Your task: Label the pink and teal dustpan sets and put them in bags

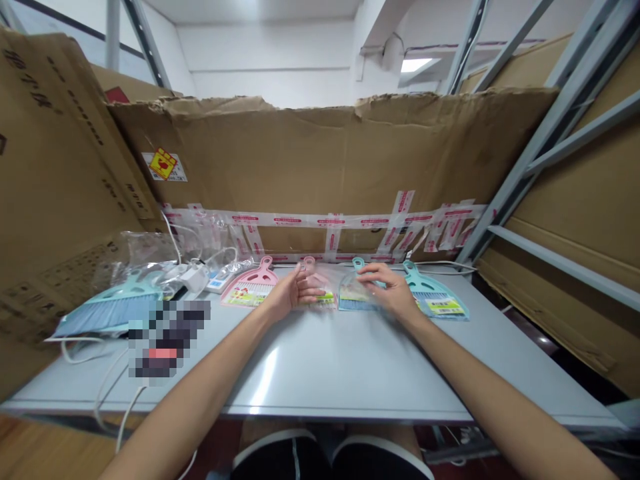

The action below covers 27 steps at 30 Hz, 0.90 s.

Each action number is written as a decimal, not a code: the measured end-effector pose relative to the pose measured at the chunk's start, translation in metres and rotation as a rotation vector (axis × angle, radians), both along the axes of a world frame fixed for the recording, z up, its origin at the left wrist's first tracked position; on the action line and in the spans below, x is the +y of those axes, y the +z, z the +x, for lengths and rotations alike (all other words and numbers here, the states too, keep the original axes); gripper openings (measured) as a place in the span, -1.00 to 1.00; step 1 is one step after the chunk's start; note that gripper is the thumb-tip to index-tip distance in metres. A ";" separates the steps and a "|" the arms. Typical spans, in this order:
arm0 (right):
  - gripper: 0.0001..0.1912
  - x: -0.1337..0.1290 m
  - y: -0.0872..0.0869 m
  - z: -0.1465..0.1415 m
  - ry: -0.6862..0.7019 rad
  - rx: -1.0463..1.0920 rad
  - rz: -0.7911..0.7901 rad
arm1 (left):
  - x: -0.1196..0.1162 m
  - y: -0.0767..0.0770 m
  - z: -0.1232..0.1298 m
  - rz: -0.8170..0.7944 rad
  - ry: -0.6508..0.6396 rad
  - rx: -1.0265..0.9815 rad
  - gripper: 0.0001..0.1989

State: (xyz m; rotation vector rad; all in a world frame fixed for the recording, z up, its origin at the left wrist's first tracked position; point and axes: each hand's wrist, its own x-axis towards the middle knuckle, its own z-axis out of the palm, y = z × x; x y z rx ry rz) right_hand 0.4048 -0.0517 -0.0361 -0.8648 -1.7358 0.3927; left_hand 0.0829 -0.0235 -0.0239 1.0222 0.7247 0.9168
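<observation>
Four-finger-wide gaps aside, my left hand (295, 293) is held with fingers stretched out, palm turned inward, over the second pink dustpan-and-brush set (327, 297). My right hand (390, 287) has its fingers bent together in front of the teal dustpan-and-brush set (359, 265). A blurred clear plastic bag (337, 273) spans between the hands, and the right fingers appear to pinch its edge. Beside the left hand lies another pink set (253, 287) with a printed card. Another teal set (435, 297), with a green-yellow label, lies right of my right hand.
Another teal dustpan with a blue brush (110, 310) lies at the left, by crumpled plastic wrap (145, 250). White cables, a power strip (220, 280) and a pixelated dark item (167, 340) are near it. Cardboard (300, 160) walls the grey table (350, 373); metal shelf posts stand right.
</observation>
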 end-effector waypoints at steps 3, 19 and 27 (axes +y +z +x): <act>-0.82 -0.001 -0.001 -0.002 -0.023 -0.129 0.078 | -0.004 0.007 -0.001 -0.097 -0.110 -0.040 -0.13; -0.77 0.035 -0.034 0.060 -0.574 -0.627 -0.241 | 0.012 -0.005 -0.019 0.098 0.146 0.029 -0.24; -0.72 0.041 -0.031 0.058 -0.530 -0.652 -0.276 | 0.016 0.000 -0.024 0.103 0.225 0.010 -0.26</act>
